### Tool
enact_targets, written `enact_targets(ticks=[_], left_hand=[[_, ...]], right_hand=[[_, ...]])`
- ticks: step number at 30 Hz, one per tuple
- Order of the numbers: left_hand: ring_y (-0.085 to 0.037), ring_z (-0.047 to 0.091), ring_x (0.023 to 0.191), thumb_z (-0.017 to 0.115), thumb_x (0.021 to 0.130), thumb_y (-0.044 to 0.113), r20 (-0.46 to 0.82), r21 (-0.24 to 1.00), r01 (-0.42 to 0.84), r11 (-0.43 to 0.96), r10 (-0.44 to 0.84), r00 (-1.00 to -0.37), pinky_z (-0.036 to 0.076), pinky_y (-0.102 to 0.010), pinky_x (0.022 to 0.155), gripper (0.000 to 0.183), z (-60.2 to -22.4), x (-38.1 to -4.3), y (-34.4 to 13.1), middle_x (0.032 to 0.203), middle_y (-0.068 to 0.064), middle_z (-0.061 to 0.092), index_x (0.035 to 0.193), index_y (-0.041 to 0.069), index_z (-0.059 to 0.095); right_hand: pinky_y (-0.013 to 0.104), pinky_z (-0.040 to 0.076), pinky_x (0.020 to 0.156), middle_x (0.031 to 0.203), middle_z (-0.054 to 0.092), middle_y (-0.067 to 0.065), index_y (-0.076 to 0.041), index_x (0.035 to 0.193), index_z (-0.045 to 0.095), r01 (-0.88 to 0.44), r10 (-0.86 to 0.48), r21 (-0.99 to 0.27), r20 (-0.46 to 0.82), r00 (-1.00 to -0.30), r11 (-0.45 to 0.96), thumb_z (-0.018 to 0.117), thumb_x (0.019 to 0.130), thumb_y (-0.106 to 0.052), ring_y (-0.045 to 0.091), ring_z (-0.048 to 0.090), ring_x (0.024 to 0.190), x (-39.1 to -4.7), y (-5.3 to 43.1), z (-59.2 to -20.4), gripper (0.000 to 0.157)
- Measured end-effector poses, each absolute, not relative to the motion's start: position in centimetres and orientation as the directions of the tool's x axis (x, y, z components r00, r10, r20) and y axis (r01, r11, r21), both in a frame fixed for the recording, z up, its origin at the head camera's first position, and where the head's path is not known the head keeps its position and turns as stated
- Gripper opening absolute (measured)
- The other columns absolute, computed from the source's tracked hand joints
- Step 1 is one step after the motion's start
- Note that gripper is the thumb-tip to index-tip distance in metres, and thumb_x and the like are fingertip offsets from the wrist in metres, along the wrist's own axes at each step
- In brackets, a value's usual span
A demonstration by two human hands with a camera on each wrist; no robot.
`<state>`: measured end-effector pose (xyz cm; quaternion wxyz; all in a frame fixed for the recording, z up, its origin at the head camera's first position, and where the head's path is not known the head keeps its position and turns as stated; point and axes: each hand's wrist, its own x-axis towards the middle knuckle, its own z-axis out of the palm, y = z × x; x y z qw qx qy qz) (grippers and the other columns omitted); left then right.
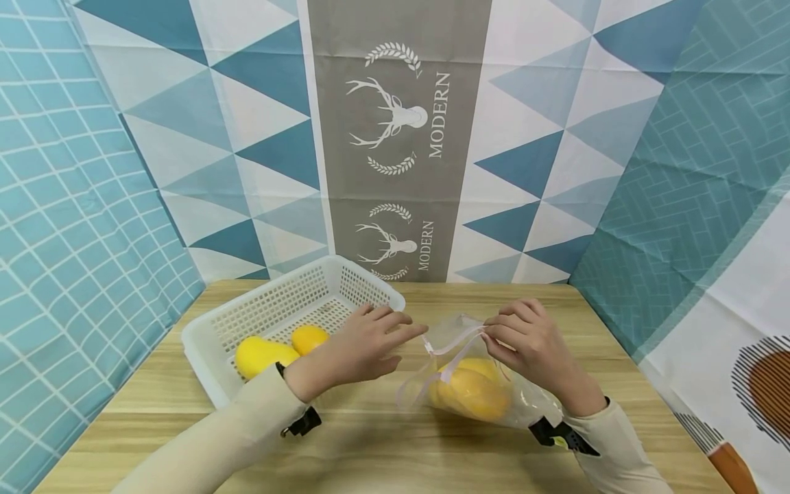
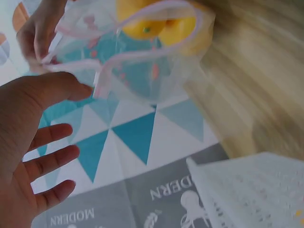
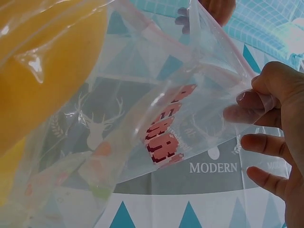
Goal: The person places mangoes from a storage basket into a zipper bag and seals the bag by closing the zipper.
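Note:
A clear zip bag (image 1: 453, 343) with a pink zip strip and red print stands with its mouth parted, holding large yellow-orange fruits (image 1: 472, 391). My right hand (image 1: 531, 343) pinches the edge of the bag's mouth between thumb and index finger, its other fingers loose, as the right wrist view shows. At the opposite corner is my left hand (image 1: 367, 339), fingers extended and spread. One of its digits comes right up to the pale slider (image 2: 99, 83) in the left wrist view. That hand's palm faces the bag and grips nothing.
A white perforated plastic basket (image 1: 253, 309) sits on the left of the wood-grain table (image 1: 370, 453), with a yellow mango-shaped fruit (image 1: 262, 355) and an orange-yellow fruit (image 1: 308, 338) inside. Patterned cloth walls (image 1: 395, 137) enclose the table's back and sides.

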<state>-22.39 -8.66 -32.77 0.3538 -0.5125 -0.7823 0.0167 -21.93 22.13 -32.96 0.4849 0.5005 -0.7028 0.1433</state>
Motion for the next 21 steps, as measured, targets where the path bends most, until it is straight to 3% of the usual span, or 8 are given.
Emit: enact_targets(ticks=[9, 21], left_hand=[[-0.024, 0.057, 0.111, 0.083, 0.075, 0.027, 0.445, -0.249, 0.797, 0.55, 0.796, -0.41, 0.045, -0.041, 0.08, 0.074, -31.5, -23.6, -11.0, 0.122, -0.003, 0.062, 0.142, 0.016, 0.053], [-0.028, 0.054, 0.114, 0.087, 0.075, 0.027, 0.413, -0.159, 0.768, 0.621, 0.748, -0.519, 0.042, -0.045, 0.08, 0.082, -31.3, -25.0, -13.7, 0.128, -0.007, 0.059, 0.146, 0.015, 0.048]], right_hand=[[0.043, 0.044, 0.072, 0.078, 0.07, 0.0, -0.008, 0.078, 0.073, -0.843, -0.568, 0.29, 0.823, -0.022, 0.453, 0.053, 0.102, -0.022, 0.023, 0.059, 0.074, -21.9, 22.1, -32.9, 0.034], [0.044, 0.045, 0.072, 0.078, 0.07, 0.001, -0.008, 0.077, 0.074, -0.839, -0.573, 0.286, 0.819, -0.038, 0.463, 0.053, 0.102, -0.023, 0.023, 0.06, 0.074, -21.9, 22.0, -32.9, 0.035]])
